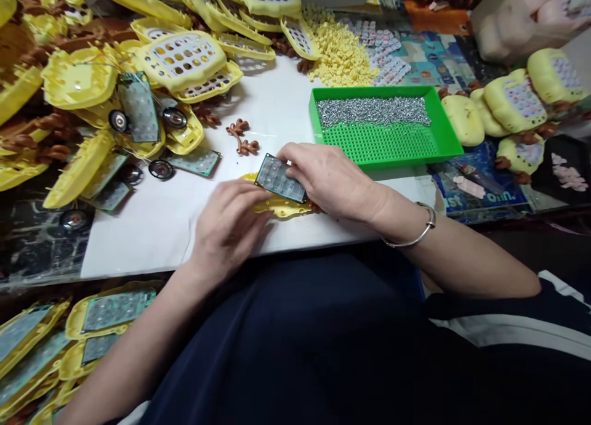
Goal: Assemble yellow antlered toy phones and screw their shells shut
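Note:
A green circuit board (281,177) is tilted above a yellow plastic shell (287,208) on the white work surface. My right hand (330,177) grips the board by its right end, thumb and fingers closed on it. At the shell's left side is my left hand (233,218), its fingers curled round the edge and partly hiding it. A bit of brown plastic shows under my right hand, mostly covered. Just beyond the hands lies a brown branched plastic piece (242,138).
A green tray (392,156) of small screws stands behind my right hand. Yellow shells (182,61) and wired boards with speakers (138,108) are heaped at left. Small yellow parts (339,49) lie at the back, assembled yellow toys (517,101) at right. Shells with boards (115,311) sit lower left.

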Demonstrator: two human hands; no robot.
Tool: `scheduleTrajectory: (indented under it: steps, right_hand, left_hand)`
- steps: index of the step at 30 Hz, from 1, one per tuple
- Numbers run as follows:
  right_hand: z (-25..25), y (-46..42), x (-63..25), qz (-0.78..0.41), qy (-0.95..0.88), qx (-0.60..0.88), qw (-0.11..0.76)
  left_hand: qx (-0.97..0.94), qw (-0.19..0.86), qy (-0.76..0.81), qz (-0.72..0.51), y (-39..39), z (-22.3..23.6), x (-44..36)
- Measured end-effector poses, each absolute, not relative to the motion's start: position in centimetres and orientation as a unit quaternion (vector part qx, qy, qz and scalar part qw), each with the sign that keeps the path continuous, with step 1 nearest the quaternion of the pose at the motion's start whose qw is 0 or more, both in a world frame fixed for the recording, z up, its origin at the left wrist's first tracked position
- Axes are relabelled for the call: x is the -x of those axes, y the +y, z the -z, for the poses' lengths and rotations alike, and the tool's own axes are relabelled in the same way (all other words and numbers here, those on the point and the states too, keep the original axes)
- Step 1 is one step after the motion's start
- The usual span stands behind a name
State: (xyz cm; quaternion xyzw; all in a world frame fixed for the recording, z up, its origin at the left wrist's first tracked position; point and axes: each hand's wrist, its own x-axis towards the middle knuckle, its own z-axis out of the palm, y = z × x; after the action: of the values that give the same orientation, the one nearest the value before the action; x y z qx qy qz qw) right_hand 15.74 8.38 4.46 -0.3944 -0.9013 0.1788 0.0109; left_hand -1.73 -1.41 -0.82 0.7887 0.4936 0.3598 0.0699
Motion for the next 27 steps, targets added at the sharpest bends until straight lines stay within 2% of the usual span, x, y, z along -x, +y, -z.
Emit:
scheduleTrajectory:
  steps: [3, 7, 18, 27]
  right_hand:
    - [-4.8, 8.6, -15.3, -0.155, -0.905, 0.395, -0.027]
    - [-5.1, 9.0, -14.9, -0.137, -0.921, 0.361, -0.049]
    - [-3.1, 9.4, -16.7, -0.203, -0.948, 0.239, 0.060]
    - [-2.7, 9.4, -17.2, -0.192, -0.959, 0.203, 0.050]
  left_hand:
    - [-0.755, 0.070, 0.546, -0.355, -0.9, 0.8, 3.0]
    - [-0.777, 0.143, 0.524, -0.317, -0.4, 1.0, 4.0]
    - [-0.751, 0.106, 0.554, -0.344, -3.1, 1.8, 1.9]
    - [-0.745, 0.089, 0.571, -0.333, -3.6, 1.8, 1.2]
